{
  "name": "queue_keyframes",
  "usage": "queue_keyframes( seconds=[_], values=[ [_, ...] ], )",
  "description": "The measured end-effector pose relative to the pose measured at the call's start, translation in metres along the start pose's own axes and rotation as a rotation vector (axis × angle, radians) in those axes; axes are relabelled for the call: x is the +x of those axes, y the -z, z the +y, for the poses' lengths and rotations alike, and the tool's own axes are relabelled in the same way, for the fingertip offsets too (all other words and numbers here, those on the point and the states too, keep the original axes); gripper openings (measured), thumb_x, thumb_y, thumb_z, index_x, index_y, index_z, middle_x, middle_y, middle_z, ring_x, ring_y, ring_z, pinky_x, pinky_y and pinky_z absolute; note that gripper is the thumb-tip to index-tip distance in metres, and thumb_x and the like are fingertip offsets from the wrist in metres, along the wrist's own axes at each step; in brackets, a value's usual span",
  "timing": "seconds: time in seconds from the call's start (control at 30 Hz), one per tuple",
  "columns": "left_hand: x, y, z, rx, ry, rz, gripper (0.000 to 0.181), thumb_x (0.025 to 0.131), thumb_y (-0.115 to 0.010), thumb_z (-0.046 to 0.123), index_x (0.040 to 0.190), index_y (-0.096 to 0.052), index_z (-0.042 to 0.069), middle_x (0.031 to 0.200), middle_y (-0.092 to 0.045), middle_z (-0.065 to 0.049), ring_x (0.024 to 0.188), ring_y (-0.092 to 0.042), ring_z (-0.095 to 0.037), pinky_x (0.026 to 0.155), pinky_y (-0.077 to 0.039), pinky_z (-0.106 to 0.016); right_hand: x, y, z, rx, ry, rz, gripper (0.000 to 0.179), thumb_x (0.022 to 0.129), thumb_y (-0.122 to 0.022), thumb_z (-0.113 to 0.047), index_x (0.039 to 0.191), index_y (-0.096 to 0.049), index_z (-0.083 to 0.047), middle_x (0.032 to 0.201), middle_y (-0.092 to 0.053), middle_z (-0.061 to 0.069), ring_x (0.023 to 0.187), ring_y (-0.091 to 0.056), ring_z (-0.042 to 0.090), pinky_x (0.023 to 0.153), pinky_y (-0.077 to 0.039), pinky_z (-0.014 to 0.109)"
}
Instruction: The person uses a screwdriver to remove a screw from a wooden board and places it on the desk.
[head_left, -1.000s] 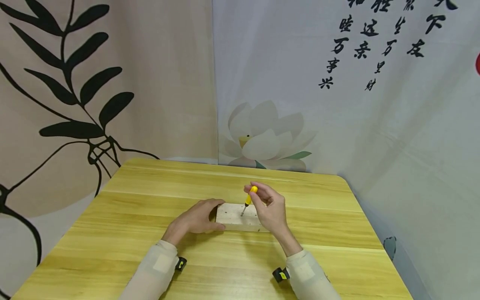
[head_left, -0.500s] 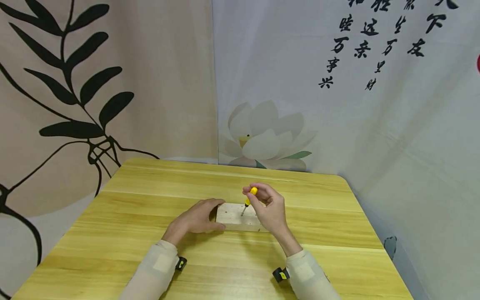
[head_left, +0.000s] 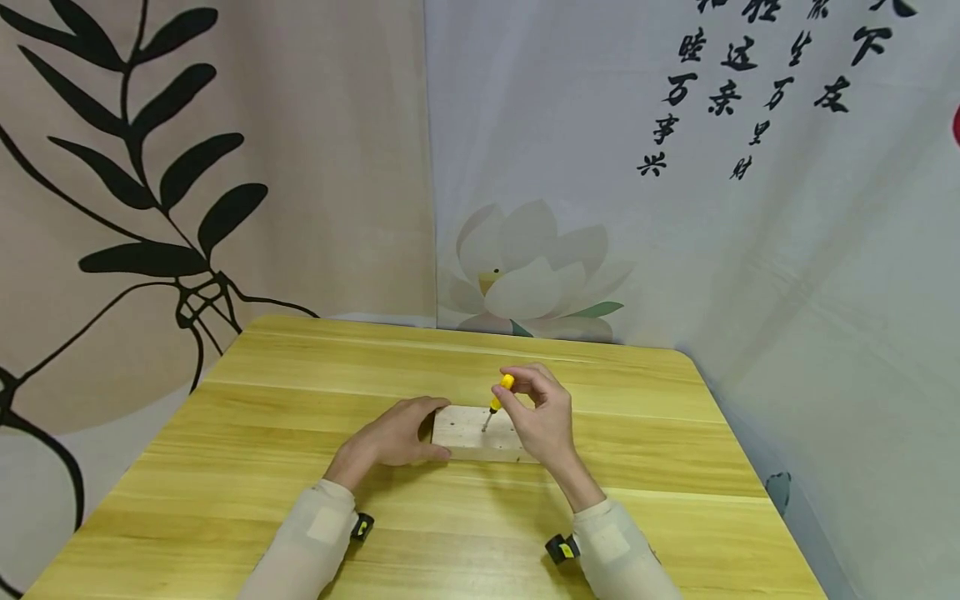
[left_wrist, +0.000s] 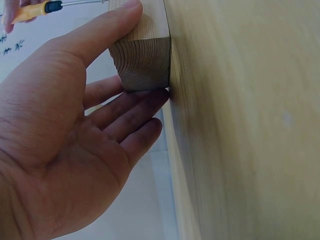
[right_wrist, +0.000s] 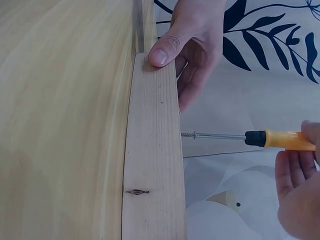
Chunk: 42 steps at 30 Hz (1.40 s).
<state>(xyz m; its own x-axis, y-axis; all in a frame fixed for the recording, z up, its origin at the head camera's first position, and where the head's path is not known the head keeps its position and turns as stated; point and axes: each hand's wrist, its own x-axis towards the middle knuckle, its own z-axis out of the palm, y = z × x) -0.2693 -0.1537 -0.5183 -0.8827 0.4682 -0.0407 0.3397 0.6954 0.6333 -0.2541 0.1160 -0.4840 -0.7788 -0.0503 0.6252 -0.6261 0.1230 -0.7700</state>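
A pale wooden block (head_left: 472, 435) lies flat on the table, with small dark holes in its top. My left hand (head_left: 401, 433) grips its left end, thumb on the near side and fingers at the far side, as the left wrist view also shows. In my right hand (head_left: 546, 415), thumb and fingers pinch the yellow handle of a screwdriver (right_wrist: 287, 140). Its shaft slants down to a screw (right_wrist: 188, 135) that stands partly out of the block's top face; the tip meets the screw head. The block's right end is hidden behind my right hand.
The wood-grain table (head_left: 300, 392) reaches back to a hanging cloth (head_left: 570, 150) printed with a lotus and characters. A beige cloth (head_left: 337, 167) with dark leaves hangs at the left. Small black devices sit at both wrists.
The fingers of my right hand have shifted slightly about the screwdriver handle. My left hand and the block have stayed in place.
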Motion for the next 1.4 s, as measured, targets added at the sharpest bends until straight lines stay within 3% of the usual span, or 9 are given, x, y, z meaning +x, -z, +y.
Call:
queue_keyframes(
  seconds=[0.27, 0.63, 1.03, 1.4],
  values=[
    [0.0, 0.0009, 0.0003, 0.005, -0.005, -0.004, 0.092, 0.094, -0.094, 0.045, 0.167, -0.053, 0.007, 0.171, -0.056, -0.016, 0.161, -0.052, -0.04, 0.132, -0.046, -0.062, -0.0004, 0.0008, -0.0023, -0.011, -0.042, 0.037, 0.028, 0.095, -0.088, 0.002, 0.123, -0.082, -0.002, 0.11, -0.085, 0.024, 0.096, -0.081, 0.006, 0.086, -0.068, 0.019],
    [-0.0003, 0.0015, 0.0009, -0.004, 0.0, -0.006, 0.092, 0.095, -0.094, 0.044, 0.168, -0.052, 0.007, 0.172, -0.056, -0.016, 0.162, -0.051, -0.04, 0.133, -0.045, -0.062, 0.0003, 0.0013, -0.003, 0.023, 0.0, -0.03, 0.027, 0.105, -0.076, 0.002, 0.131, -0.077, 0.001, 0.119, -0.085, 0.023, 0.109, -0.086, 0.026, 0.097, -0.068, 0.023],
    [-0.0008, 0.0012, 0.0019, -0.009, 0.002, -0.005, 0.092, 0.095, -0.094, 0.043, 0.168, -0.052, 0.007, 0.172, -0.055, -0.016, 0.162, -0.051, -0.041, 0.133, -0.045, -0.063, -0.001, 0.002, -0.001, 0.012, -0.007, -0.019, 0.023, 0.1, -0.084, 0.0, 0.123, -0.078, -0.001, 0.111, -0.085, 0.023, 0.096, -0.084, 0.012, 0.081, -0.068, 0.02],
    [-0.0018, 0.0018, 0.0025, -0.004, 0.012, -0.012, 0.093, 0.095, -0.094, 0.046, 0.169, -0.052, 0.009, 0.173, -0.054, -0.015, 0.163, -0.05, -0.04, 0.134, -0.044, -0.063, 0.0015, 0.0016, -0.0005, 0.018, 0.015, 0.003, 0.026, 0.098, -0.084, 0.006, 0.123, -0.079, 0.001, 0.11, -0.083, 0.026, 0.097, -0.084, 0.011, 0.083, -0.069, 0.021]
  ],
)
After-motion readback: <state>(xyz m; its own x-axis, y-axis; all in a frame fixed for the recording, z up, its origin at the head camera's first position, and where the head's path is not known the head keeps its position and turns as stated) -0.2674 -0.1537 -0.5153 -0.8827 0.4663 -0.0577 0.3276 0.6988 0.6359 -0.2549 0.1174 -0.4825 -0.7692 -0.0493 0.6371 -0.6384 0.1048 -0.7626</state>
